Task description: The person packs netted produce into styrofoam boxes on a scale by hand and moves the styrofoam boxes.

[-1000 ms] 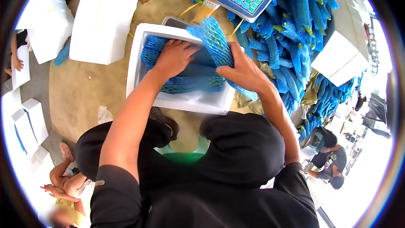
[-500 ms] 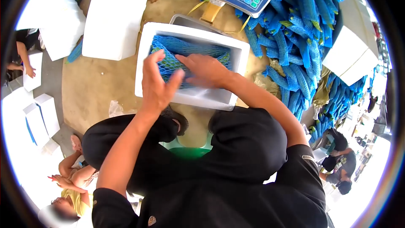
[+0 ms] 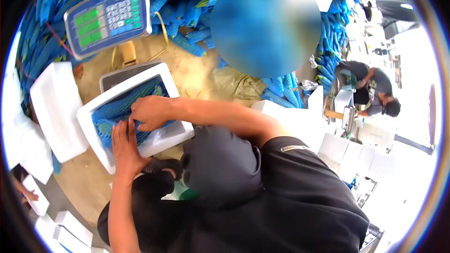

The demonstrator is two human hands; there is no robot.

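Observation:
A white foam box [image 3: 164,144] stands tilted in view in front of me, with long produce in blue mesh sleeves [image 3: 115,107] inside. My left hand [image 3: 125,150] reaches over the near wall, its fingers stretched out against the mesh. Just beside those fingertips, my right hand [image 3: 152,112] has its fingers bent and pinched at the blue mesh; the exact spot of the grip is partly hidden. Behind the box is a scale, its metal platform [image 3: 112,78] partly covered by the box and its keypad display [image 3: 108,21] lit green.
Blue-sleeved produce [image 3: 190,14] lies heaped behind the scale. A white foam block or box [image 3: 58,112] stands at the left. A blurred round patch covers part of the upper view. One person [image 3: 379,86] works at the right; another person's hand [image 3: 30,196] shows at the far left.
My view has turned right, so the box and scale appear further left. My hands, apart and above the mesh before, have come close together on it; the right fingers are now bent.

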